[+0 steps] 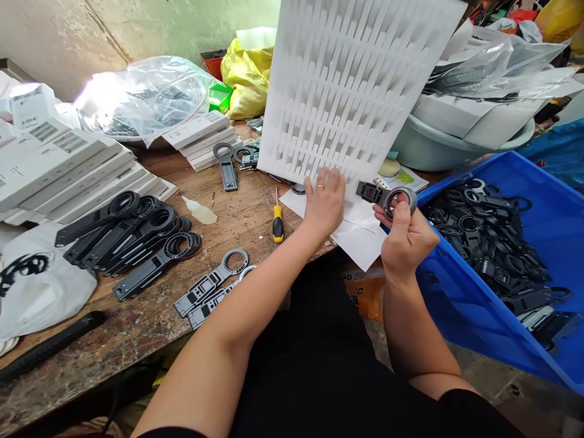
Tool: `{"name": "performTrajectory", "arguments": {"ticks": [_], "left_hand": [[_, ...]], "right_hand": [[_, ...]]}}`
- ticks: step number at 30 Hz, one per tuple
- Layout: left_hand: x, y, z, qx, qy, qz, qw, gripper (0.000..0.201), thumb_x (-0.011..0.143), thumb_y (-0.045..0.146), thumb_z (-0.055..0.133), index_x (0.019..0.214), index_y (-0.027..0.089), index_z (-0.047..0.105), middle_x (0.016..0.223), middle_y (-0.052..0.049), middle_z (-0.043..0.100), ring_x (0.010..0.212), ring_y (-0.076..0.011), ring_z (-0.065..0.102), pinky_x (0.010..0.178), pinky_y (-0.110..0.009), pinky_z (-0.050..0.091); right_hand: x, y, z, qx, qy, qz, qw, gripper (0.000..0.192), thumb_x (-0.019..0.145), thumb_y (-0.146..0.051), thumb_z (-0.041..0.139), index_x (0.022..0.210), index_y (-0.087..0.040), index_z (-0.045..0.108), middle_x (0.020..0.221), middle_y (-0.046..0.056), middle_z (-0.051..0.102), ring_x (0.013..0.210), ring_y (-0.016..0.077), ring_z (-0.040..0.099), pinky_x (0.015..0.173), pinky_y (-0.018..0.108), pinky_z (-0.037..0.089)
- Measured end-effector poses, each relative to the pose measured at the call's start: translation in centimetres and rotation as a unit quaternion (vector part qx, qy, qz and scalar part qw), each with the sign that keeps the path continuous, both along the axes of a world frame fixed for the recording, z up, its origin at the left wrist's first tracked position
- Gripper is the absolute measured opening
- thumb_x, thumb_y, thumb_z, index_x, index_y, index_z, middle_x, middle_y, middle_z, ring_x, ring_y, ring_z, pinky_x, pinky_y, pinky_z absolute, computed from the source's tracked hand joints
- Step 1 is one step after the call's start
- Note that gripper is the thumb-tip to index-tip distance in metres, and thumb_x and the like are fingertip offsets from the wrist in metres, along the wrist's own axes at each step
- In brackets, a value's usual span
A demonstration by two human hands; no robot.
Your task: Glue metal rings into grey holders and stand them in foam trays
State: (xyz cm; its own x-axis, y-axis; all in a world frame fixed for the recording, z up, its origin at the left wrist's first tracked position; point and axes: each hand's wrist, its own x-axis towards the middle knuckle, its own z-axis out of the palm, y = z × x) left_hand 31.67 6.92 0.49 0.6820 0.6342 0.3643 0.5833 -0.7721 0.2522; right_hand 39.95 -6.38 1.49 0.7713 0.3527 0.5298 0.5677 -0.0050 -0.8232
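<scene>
My right hand point(407, 240) pinches a dark grey ring-headed bracket point(401, 198) by its ring, with the hinged end pointing left. My left hand point(325, 204) lies against the lower edge of a white slotted foam tray point(278, 143), its fingers apart. That tray leans upright over the bench, and its many slots run in rows. White paper point(362, 243) lies under its lower edge, between my hands. A yellow and black screwdriver point(278, 224) rests left of my left hand. Matching brackets point(201, 292) lie flat by my left forearm, partly hidden by it.
A pile of brackets point(141, 267) sits on the wooden bench point(246, 222), with white boxes point(59, 164) stacked behind. On the right, a blue bin point(460, 304) holds many dark parts. A pale basin point(415, 143) full of packaging stands behind it. One bracket point(227, 170) lies near the back.
</scene>
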Motion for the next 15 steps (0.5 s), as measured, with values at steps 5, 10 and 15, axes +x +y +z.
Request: {"name": "performTrajectory", "arguments": {"ticks": [5,10,15], "left_hand": [[-1.9,3.4,1.1,0.043,0.084,-0.021,0.995,0.049,0.096,0.008,0.056,0.141,0.026,0.061,0.167,-0.02,0.045,0.154,-0.0446,0.042,0.118,-0.073,0.036],[-1.2,4.8,1.0,0.073,0.119,-0.049,0.989,0.041,0.097,0.007,0.054,0.133,0.023,0.065,0.164,-0.021,0.047,0.154,-0.0422,0.04,0.12,-0.074,0.032],[-1.9,2.9,1.5,0.091,0.122,-0.083,0.985,0.033,0.094,0.005,0.053,0.118,0.021,0.071,0.156,-0.018,0.054,0.155,-0.0381,0.038,0.127,-0.075,0.021]], "right_hand": [[0.8,0.6,0.4,0.05,0.042,0.004,0.998,0.046,0.104,-0.05,0.057,0.113,-0.011,0.079,0.096,0.009,0.08,0.077,0.0245,0.084,0.073,0.039,0.073],[0.8,0.8,0.7,0.067,0.044,0.007,0.997,0.044,0.103,-0.05,0.06,0.109,-0.011,0.08,0.092,0.007,0.079,0.074,0.0243,0.083,0.072,0.04,0.073],[0.7,-0.9,2.0,0.04,0.013,-0.009,0.999,0.046,0.105,-0.053,0.058,0.111,-0.014,0.08,0.092,0.007,0.08,0.071,0.0235,0.082,0.067,0.038,0.071]]}}
